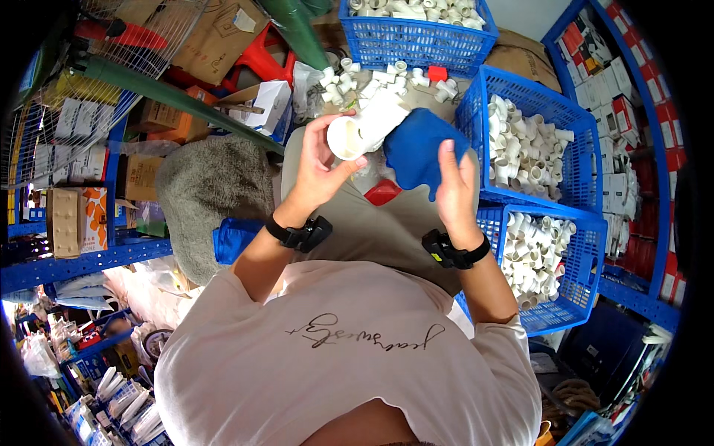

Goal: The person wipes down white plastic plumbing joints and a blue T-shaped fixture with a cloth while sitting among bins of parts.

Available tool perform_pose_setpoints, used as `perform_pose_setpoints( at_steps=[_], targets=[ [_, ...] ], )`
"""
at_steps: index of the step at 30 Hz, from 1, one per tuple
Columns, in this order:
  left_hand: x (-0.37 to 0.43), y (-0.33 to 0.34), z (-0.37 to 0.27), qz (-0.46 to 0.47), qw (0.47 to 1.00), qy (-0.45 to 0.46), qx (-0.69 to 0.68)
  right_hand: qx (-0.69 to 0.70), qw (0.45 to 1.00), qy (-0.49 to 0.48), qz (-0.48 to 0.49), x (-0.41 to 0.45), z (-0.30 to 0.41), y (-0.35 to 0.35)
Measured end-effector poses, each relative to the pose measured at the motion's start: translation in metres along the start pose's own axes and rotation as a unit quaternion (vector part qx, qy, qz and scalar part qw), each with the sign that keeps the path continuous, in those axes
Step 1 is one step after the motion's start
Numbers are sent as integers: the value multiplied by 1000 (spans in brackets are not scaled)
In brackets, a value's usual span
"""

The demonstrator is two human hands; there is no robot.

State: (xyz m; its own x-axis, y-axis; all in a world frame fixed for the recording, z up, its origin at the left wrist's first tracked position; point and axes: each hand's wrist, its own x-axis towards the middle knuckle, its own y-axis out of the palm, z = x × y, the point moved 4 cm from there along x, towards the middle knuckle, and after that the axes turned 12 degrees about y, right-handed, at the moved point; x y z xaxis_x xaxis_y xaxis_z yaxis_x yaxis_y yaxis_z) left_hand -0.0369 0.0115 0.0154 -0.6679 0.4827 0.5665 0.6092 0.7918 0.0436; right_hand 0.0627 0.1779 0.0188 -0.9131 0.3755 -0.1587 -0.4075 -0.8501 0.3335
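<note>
My left hand (326, 167) grips a white plastic pipe fitting (379, 120), a large branched one with its round opening turned towards me. Over my right knee, a blue cloth (421, 148) touches or lies close to the fitting's far end. My right hand (458, 178) is at the cloth's right edge, thumb raised; the cloth seems to hang from its fingers, which are partly hidden. Smaller white pipe fittings (397, 83) lie on the floor beyond my knees. Between my legs there is a red object (382, 192).
Blue plastic crates of white fittings stand ahead (418, 42) and to the right (474, 120), with another crate (594, 267) nearer me. A green metal bar (184, 100) crosses at left above cartons. A grey towel-like cover (215, 195) is beside my left leg. Shelving stands on both sides.
</note>
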Motion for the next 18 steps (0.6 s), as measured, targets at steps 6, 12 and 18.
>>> perform_pose_setpoints(
  at_steps=[6,12,18],
  targets=[
    [5,4,-10,91,972,106,190,-80,993,-60,57,1,14,16],
    [7,0,-22,129,928,146,317,-337,901,-256,98,3,28,55],
    [-9,-11,-7,35,965,76,248,-316,938,-111,90,9,13,35]
  ],
)
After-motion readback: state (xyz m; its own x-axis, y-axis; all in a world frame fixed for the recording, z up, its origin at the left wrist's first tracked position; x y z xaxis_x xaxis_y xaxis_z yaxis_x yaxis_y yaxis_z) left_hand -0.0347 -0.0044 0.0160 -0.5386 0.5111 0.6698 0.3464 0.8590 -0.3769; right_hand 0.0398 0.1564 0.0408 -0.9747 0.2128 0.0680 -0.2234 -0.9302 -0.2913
